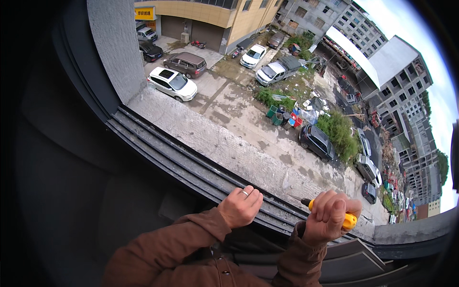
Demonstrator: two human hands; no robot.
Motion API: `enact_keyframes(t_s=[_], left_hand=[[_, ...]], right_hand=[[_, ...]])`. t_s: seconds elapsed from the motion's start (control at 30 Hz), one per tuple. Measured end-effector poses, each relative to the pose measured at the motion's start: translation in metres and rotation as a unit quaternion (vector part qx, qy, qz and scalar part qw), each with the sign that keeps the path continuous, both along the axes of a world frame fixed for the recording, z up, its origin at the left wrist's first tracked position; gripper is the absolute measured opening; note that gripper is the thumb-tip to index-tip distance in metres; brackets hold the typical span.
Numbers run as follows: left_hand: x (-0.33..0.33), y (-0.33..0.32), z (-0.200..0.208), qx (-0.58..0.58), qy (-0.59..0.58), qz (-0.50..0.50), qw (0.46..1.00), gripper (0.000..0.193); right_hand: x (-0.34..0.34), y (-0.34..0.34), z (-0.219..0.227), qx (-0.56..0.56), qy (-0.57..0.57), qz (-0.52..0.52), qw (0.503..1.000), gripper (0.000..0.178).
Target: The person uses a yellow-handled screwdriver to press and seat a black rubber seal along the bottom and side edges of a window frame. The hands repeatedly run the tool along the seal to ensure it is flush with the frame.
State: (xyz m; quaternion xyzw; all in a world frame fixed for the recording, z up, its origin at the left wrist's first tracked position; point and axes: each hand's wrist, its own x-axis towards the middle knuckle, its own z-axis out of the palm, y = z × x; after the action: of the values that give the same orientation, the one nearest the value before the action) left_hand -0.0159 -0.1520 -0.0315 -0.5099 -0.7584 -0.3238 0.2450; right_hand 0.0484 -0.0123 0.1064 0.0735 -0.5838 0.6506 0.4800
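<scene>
My right hand [330, 217] is wrapped round the yellow and black handle of a screwdriver [350, 221], above the right part of the sill. Its thin shaft points left, over the concrete ledge [224, 148]. My left hand [241, 206], with a ring on one finger, is curled closed at the dark window frame track [177, 173]. The curled fingers hide whatever may be inside that hand. Grit and dust lie in the grooves of the track.
A rough concrete wall [112, 48] bounds the opening at the left. Past the ledge is a drop to a yard with parked cars, such as a white car [173, 84], bins [277, 117] and rubbish. Dark panels [351, 258] lie below my right hand.
</scene>
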Motion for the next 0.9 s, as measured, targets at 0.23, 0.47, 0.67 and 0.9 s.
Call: enact_keyframes(t_s=[0.23, 0.47, 0.67, 0.9], left_hand=[[0.000, 0.005, 0.005, -0.003, -0.006, -0.004, 1.000, 0.021], [0.001, 0.005, 0.006, -0.002, -0.003, -0.008, 1.000, 0.022], [0.000, 0.002, 0.003, -0.003, -0.006, -0.003, 1.000, 0.023], [0.005, 0.001, 0.006, -0.024, -0.016, -0.009, 1.000, 0.025]], right_hand=[[-0.014, 0.011, -0.071, -0.014, -0.129, -0.044, 0.991, 0.022], [-0.002, 0.005, -0.064, 0.029, -0.097, -0.053, 0.994, 0.022], [-0.014, 0.007, -0.050, 0.010, -0.122, -0.057, 0.991, 0.023], [-0.010, 0.012, -0.083, -0.018, -0.157, -0.071, 0.985, 0.024]])
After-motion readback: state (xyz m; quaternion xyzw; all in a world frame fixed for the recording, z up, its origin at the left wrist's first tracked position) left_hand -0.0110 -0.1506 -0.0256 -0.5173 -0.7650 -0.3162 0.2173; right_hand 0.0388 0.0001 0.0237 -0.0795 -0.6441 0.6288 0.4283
